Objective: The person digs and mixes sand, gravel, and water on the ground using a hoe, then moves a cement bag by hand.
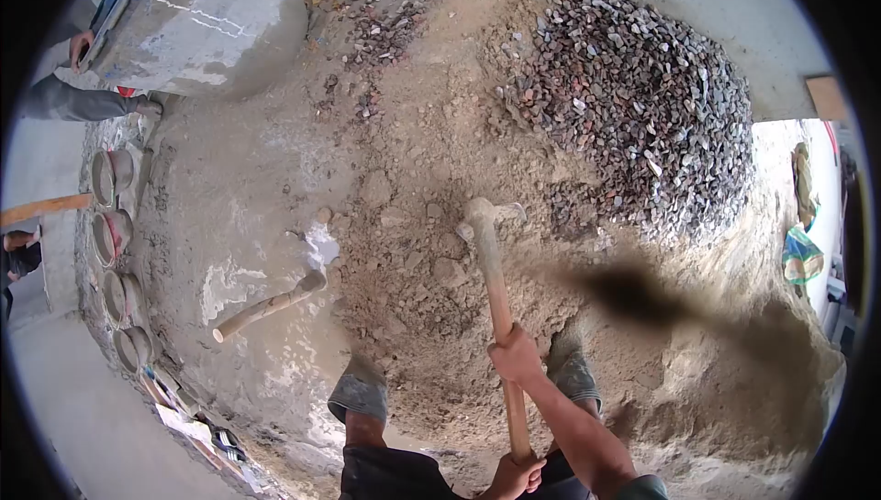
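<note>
My right hand (pixel 518 355) is wrapped around the middle of a long wooden handle. My left hand (pixel 518 476) grips the same handle near its lower end, close to my body. The handle belongs to a hoe (pixel 496 284), whose dirt-coated head rests on loose, crumbly soil (pixel 422 289) in front of my feet. Part of the head's edge points right, and how deep it sits cannot be made out. Left of it lies another tool with a short wooden handle (pixel 266 307); a bright patch by its far end is unclear.
A gravel heap (pixel 642 105) rises at the upper right. Several mud-caked buckets (pixel 112 241) line the left edge. A large grey cement-smeared vessel (pixel 202 23) stands upper left beside a person's hand (pixel 81 49). Another person's hand (pixel 16 241) shows below a wooden pole (pixel 46 207). A dark blur covers the right.
</note>
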A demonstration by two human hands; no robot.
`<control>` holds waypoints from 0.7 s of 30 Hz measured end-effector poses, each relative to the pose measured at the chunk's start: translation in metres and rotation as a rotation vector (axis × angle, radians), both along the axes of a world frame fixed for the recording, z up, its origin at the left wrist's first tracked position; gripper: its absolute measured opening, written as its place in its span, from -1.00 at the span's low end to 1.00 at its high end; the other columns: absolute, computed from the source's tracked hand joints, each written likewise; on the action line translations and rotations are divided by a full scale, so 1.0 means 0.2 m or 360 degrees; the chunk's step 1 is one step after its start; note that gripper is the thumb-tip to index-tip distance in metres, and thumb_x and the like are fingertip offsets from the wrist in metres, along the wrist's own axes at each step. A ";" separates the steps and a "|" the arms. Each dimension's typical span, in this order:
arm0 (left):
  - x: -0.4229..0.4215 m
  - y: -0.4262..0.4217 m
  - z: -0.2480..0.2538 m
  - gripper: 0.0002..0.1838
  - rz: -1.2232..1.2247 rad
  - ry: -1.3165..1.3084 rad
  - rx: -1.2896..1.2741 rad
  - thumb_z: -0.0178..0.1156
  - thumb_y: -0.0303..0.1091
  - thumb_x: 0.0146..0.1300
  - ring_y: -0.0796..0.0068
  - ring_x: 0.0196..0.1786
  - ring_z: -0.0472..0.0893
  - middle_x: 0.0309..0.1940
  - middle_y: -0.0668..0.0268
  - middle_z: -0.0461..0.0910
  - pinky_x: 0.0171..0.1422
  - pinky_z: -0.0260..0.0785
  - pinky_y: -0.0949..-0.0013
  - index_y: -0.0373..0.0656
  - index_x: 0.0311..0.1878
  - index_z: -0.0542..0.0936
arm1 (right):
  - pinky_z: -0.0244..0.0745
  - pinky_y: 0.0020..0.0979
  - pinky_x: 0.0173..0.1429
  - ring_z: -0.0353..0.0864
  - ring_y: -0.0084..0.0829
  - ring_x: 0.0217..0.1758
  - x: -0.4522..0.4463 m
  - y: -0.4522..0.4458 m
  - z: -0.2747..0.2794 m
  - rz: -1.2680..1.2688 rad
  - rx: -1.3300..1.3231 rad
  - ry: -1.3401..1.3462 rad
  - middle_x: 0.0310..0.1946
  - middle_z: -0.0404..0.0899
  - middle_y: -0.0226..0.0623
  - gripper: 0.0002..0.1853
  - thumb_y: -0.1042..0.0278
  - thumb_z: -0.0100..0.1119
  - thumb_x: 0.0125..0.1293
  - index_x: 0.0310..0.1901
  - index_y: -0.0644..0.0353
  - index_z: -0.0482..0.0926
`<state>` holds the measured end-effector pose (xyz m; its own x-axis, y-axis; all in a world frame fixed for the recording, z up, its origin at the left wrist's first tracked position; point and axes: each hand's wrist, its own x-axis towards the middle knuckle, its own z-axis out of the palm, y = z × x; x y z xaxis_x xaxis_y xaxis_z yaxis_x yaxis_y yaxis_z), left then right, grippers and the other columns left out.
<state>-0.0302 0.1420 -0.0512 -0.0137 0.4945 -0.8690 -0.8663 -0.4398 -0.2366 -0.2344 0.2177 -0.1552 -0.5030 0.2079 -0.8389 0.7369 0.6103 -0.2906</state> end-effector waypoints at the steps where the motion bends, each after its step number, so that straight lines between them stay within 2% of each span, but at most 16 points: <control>1: 0.24 -0.02 0.00 -0.87 -0.0101 -0.0011 0.0041 0.28 -0.40 0.27 0.33 -0.65 0.51 -0.65 0.27 0.48 -0.54 0.39 0.30 -0.15 -0.27 0.50 | 0.59 -0.03 0.08 0.67 0.23 -0.09 0.10 -0.03 0.09 0.0018 -0.0097 0.0005 -0.26 0.64 0.31 -0.51 0.27 0.23 0.11 -0.01 0.47 0.46; 3: 0.18 0.05 0.19 -0.85 0.0012 0.0324 -0.0244 0.27 -0.46 0.25 0.39 -0.71 0.41 -0.71 0.36 0.34 -0.59 0.30 0.34 -0.17 -0.36 0.47 | 0.59 -0.03 -0.01 0.68 0.21 -0.17 0.07 -0.10 0.32 0.0068 -0.0335 0.0067 -0.32 0.64 0.24 -0.53 0.28 0.25 0.10 0.00 0.39 0.44; 4: 0.11 0.11 0.17 -0.85 0.0087 0.0450 -0.0332 0.26 -0.52 0.26 0.49 -0.67 0.41 -0.68 0.38 0.36 -0.57 0.29 0.39 -0.16 -0.35 0.45 | 0.59 -0.02 -0.06 0.67 0.20 -0.23 -0.02 -0.15 0.41 0.0094 -0.0493 0.0117 -0.37 0.63 0.20 -0.51 0.28 0.26 0.09 0.03 0.34 0.43; 5: -0.01 0.16 0.09 -0.82 0.0166 0.0592 -0.0432 0.24 -0.58 0.27 0.60 -0.64 0.41 -0.64 0.41 0.38 -0.55 0.27 0.44 -0.15 -0.34 0.43 | 0.59 -0.03 -0.13 0.67 0.18 -0.30 -0.16 -0.20 0.48 0.0201 -0.0656 0.0249 -0.42 0.63 0.16 -0.52 0.29 0.26 0.09 0.03 0.33 0.42; 6: -0.18 0.17 0.01 -0.85 0.0154 0.0913 -0.0604 0.25 -0.62 0.25 0.55 -0.54 0.51 -0.55 0.34 0.48 -0.46 0.37 0.43 -0.20 -0.22 0.48 | 0.60 -0.04 -0.21 0.67 0.15 -0.37 -0.33 -0.24 0.54 0.0313 -0.0824 0.0388 -0.47 0.62 0.12 -0.52 0.31 0.25 0.09 0.04 0.32 0.41; 7: -0.42 0.21 -0.16 -0.83 0.0295 0.0998 -0.0657 0.25 -0.56 0.29 0.56 -0.48 0.50 -0.49 0.34 0.47 -0.40 0.37 0.46 -0.18 -0.20 0.43 | 0.58 -0.04 -0.32 0.65 0.12 -0.45 -0.49 -0.29 0.59 0.0487 -0.0873 0.0630 -0.55 0.58 0.08 -0.55 0.35 0.24 0.09 0.01 0.30 0.39; 9: -0.91 0.27 -0.47 -0.76 0.0576 0.1181 -0.0743 0.26 -0.44 0.37 0.59 -0.36 0.48 -0.37 0.35 0.46 -0.29 0.38 0.51 -0.15 -0.17 0.33 | 0.56 -0.01 -0.32 0.62 0.15 -0.48 -0.85 -0.36 0.67 0.0729 -0.1001 0.1072 -0.60 0.54 0.05 -0.60 0.41 0.21 0.08 -0.02 0.27 0.40; 10: -1.22 0.29 -0.63 -0.72 0.0433 0.1424 -0.1113 0.22 -0.38 0.42 0.62 -0.41 0.38 -0.43 0.37 0.38 -0.31 0.34 0.55 -0.10 -0.24 0.26 | 0.56 0.01 -0.28 0.63 0.15 -0.44 -1.02 -0.38 0.70 0.0882 -0.0930 0.1196 -0.59 0.54 0.03 -0.61 0.42 0.21 0.07 -0.03 0.25 0.43; 11: -1.50 0.29 -0.65 -0.73 0.0309 0.1568 -0.1180 0.21 -0.33 0.44 0.62 -0.43 0.32 -0.43 0.37 0.38 -0.31 0.32 0.57 -0.09 -0.19 0.25 | 0.56 0.01 -0.25 0.63 0.15 -0.41 -1.15 -0.37 0.66 0.0944 -0.0881 0.1420 -0.58 0.55 0.04 -0.62 0.42 0.21 0.07 -0.04 0.24 0.44; 12: -1.71 0.34 -0.65 -0.71 0.0450 0.1696 -0.1085 0.21 -0.34 0.43 0.64 -0.45 0.28 -0.46 0.40 0.36 -0.34 0.29 0.58 -0.07 -0.23 0.23 | 0.57 0.02 -0.22 0.64 0.15 -0.39 -1.25 -0.34 0.61 0.0996 -0.0827 0.1645 -0.56 0.56 0.04 -0.63 0.42 0.21 0.07 -0.04 0.23 0.45; 14: -1.77 0.54 -0.80 -0.77 0.0555 0.1472 -0.0500 0.19 -0.33 0.44 0.58 -0.25 0.43 -0.27 0.27 0.47 -0.15 0.39 0.55 -0.17 -0.05 0.34 | 0.59 0.02 -0.16 0.65 0.14 -0.36 -1.36 -0.15 0.45 0.1050 -0.0712 0.1510 -0.51 0.59 0.05 -0.65 0.41 0.20 0.10 -0.04 0.21 0.47; 15: -1.66 0.70 -0.87 -0.69 0.0530 0.1315 -0.0305 0.18 -0.33 0.45 0.55 -0.11 0.40 -0.13 0.24 0.44 -0.05 0.38 0.52 -0.19 0.08 0.30 | 0.61 -0.01 -0.05 0.70 0.09 -0.21 -1.36 0.01 0.39 0.1008 -0.0556 0.1208 -0.33 0.66 0.09 -0.67 0.40 0.20 0.12 -0.07 0.30 0.49; 18: -0.95 1.19 -0.96 -0.38 0.0305 0.0853 0.0003 0.14 -0.33 0.45 0.47 0.32 0.33 0.29 0.13 0.35 0.26 0.38 0.41 -0.26 0.47 0.17 | 0.71 -0.24 -0.10 0.74 -0.18 -0.25 -1.25 0.59 -0.21 0.0601 0.0162 0.0308 -0.18 0.67 -0.01 -0.59 0.30 0.14 0.29 0.10 0.38 0.52; 19: -0.89 1.10 -0.80 -0.45 0.0375 0.0587 0.0158 0.15 -0.37 0.42 0.50 0.22 0.39 0.20 0.17 0.40 0.17 0.41 0.40 -0.24 0.41 0.25 | 0.72 -0.31 -0.11 0.74 -0.25 -0.25 -1.14 0.61 -0.24 0.0521 0.0171 0.0040 -0.17 0.65 -0.04 -0.58 0.26 0.14 0.32 0.11 0.39 0.52; 20: -0.86 0.99 -0.61 -0.51 0.0442 0.0303 0.0284 0.16 -0.41 0.39 0.52 0.12 0.46 0.11 0.21 0.45 0.08 0.45 0.40 -0.22 0.35 0.32 | 0.72 -0.30 -0.11 0.73 -0.23 -0.24 -1.04 0.52 -0.29 0.0623 0.0336 0.0128 -0.18 0.65 -0.03 -0.56 0.27 0.13 0.32 0.12 0.42 0.50; 21: -0.86 0.84 -0.50 -0.60 0.0503 0.0238 0.0317 0.17 -0.45 0.36 0.55 -0.05 0.55 -0.03 0.27 0.53 -0.07 0.49 0.39 -0.20 0.25 0.42 | 0.72 -0.30 -0.11 0.73 -0.21 -0.23 -0.94 0.42 -0.28 0.0758 0.0513 0.0213 -0.19 0.64 -0.03 -0.55 0.28 0.13 0.32 0.13 0.45 0.49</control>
